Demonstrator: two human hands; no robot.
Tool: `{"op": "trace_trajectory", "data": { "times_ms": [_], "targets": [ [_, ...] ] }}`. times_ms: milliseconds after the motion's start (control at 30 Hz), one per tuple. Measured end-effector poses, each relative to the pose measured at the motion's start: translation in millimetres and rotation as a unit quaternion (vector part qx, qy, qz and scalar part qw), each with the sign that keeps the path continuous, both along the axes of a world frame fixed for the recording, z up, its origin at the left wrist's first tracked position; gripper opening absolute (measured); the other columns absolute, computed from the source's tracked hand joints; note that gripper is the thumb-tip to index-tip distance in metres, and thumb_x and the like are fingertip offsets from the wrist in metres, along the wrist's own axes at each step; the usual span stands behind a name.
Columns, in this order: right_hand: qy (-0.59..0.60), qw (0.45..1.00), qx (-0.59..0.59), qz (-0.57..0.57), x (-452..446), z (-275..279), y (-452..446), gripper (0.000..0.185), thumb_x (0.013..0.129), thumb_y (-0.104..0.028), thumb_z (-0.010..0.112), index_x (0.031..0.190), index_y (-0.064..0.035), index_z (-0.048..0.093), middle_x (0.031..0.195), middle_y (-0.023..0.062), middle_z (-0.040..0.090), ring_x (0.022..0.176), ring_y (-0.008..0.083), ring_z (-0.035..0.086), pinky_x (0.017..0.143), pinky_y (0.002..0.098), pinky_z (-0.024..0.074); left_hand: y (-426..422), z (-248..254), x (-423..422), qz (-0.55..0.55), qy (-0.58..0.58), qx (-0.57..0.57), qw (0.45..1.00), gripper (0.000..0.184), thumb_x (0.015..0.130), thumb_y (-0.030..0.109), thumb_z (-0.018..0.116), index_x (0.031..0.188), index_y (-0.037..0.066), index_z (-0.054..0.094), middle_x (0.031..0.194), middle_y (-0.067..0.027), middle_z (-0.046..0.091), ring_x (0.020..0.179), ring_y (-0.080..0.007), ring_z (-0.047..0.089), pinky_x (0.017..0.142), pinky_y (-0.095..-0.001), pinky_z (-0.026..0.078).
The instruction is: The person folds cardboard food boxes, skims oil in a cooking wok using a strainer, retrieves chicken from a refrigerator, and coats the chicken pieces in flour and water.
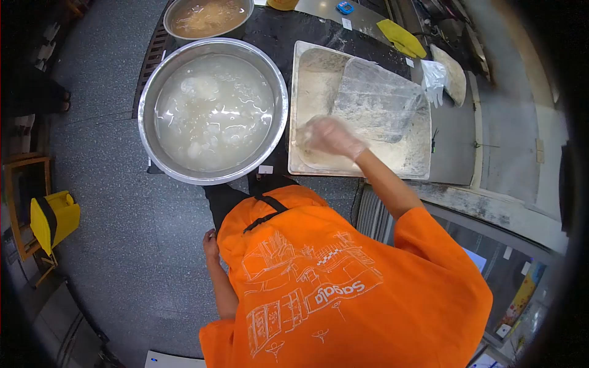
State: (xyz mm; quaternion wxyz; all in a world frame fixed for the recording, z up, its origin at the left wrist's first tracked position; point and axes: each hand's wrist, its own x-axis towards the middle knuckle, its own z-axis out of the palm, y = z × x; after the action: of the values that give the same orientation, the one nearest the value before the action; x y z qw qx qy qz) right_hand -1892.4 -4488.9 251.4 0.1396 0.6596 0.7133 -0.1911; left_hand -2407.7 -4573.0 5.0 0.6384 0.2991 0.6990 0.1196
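Note:
My right hand (334, 136), in a clear plastic glove, is down in a white rectangular tray (295, 110) of pale flour-like powder (392, 156). It is over the tray's front left part, smeared by motion, and its fingers are hard to make out. A clear plastic sheet (377, 92) dusted with powder lies in the tray's back right part. My left hand (210, 244) hangs low beside my body, away from the counter, its fingers mostly hidden. Left of the tray stands a large metal bowl (145, 116) of cloudy liquid with pale lumps (202, 89) in it.
Behind the big bowl is a smaller metal bowl (245, 21) of brownish liquid. A yellow cloth (400, 38), a white glove (434, 76) and a blue device (345, 8) lie at the back right. A yellow bin (58, 218) stands at the left.

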Motion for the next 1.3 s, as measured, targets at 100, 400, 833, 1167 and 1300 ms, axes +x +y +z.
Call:
{"op": "trace_trajectory", "data": {
  "times_ms": [100, 400, 833, 1167, 1300],
  "targets": [
    [0.096, 0.972, 0.104, -0.186, 19, 37, -18, 0.02, 0.083, -0.019, 0.053, 0.093, -0.0037, 0.061, 0.086, 0.0159, 0.063, 0.082, 0.0312, 0.061, 0.076, 0.0374, 0.0487, -1, -2, -2, -0.022, -0.005, 0.012, 1.0, 0.031, 0.09, 0.017, 0.054, 0.115, -0.001, 0.057, 0.101, -0.0139, 0.063, 0.089, -0.0175, 0.059, 0.076, -0.0295, 0.048],
    [0.211, 0.931, 0.209, -0.212, 41, 74, -32, 0.019, 0.081, -0.019, 0.065, 0.094, -0.0052, 0.066, 0.081, 0.0156, 0.064, 0.075, 0.0259, 0.06, 0.073, 0.0333, 0.049, 5, -21, 2, -0.019, -0.067, 0.026, 0.997, 0.028, 0.093, 0.016, 0.049, 0.112, -0.001, 0.057, 0.102, -0.014, 0.063, 0.09, -0.0181, 0.06, 0.076, -0.0299, 0.048],
    [0.214, 0.833, 0.21, -0.466, 118, 46, -44, 0.029, 0.082, -0.026, 0.067, 0.076, 0.0021, 0.064, 0.071, 0.0044, 0.061, 0.065, 0.0096, 0.055, 0.057, 0.0284, 0.0448, 13, 4, 13, -0.054, -0.002, 0.018, 0.998, 0.027, 0.091, 0.014, 0.05, 0.114, 0.0, 0.058, 0.095, -0.0112, 0.064, 0.083, -0.0171, 0.06, 0.073, -0.0285, 0.047],
    [0.067, 0.916, 0.319, -0.236, 78, 91, -3, 0.017, 0.083, -0.018, 0.065, 0.085, -0.0008, 0.065, 0.078, 0.0174, 0.065, 0.07, 0.0294, 0.063, 0.06, 0.0363, 0.0482, 5, 7, 8, 0.004, -0.015, 0.005, 1.0, 0.027, 0.092, 0.018, 0.051, 0.111, 0.001, 0.059, 0.097, -0.0119, 0.064, 0.084, -0.0171, 0.06, 0.071, -0.0292, 0.048],
    [0.18, 0.877, 0.425, -0.138, 37, 105, 33, 0.018, 0.083, -0.018, 0.064, 0.093, -0.0032, 0.066, 0.083, 0.0154, 0.064, 0.07, 0.0296, 0.063, 0.062, 0.0355, 0.0489, 9, 15, 10, -0.023, 0.008, 0.026, 0.999, 0.028, 0.091, 0.02, 0.053, 0.111, 0.001, 0.06, 0.095, -0.0125, 0.064, 0.082, -0.0178, 0.061, 0.07, -0.0295, 0.048]
  ]
}}
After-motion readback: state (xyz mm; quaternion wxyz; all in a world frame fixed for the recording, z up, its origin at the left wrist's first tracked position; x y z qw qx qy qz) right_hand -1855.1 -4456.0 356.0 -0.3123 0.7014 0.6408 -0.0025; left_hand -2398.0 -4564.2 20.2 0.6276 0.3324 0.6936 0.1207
